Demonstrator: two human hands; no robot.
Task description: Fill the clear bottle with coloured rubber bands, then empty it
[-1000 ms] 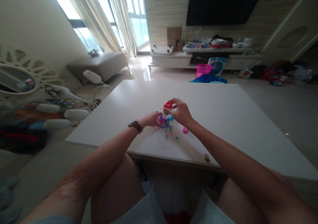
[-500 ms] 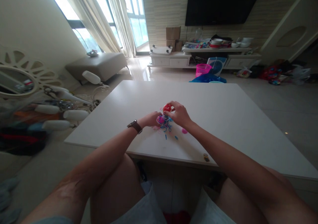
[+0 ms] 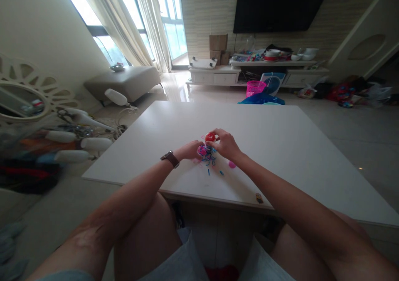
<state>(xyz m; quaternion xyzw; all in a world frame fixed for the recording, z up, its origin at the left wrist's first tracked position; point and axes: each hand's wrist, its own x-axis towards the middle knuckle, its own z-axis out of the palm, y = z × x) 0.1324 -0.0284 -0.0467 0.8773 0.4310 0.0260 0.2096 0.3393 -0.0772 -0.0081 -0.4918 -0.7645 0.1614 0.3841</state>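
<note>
Over the middle of the white table [image 3: 264, 148], my right hand [image 3: 227, 143] pinches a small red round piece [image 3: 210, 137] between thumb and fingers. Close on its left, my left hand [image 3: 190, 149] has its fingers closed around a pink patterned piece [image 3: 202, 150], whose exact kind is too small to tell. The red piece sits just above the pink one; whether they touch I cannot make out. Several small blue loops [image 3: 213, 162] lie in a loose heap beneath my hands. A pink round piece [image 3: 232, 164] rests beside my right wrist.
A small yellow and dark figure [image 3: 259, 198] lies by the table's near edge. Beyond the far edge are a pink basket [image 3: 255, 88] and a blue plastic sheet [image 3: 261, 98]. A lamp with white shades [image 3: 96, 144] stands close on the left.
Both hands stay in nearly the same place and keep their holds. The red piece looks slightly turned, and the whole view has shifted a little.
</note>
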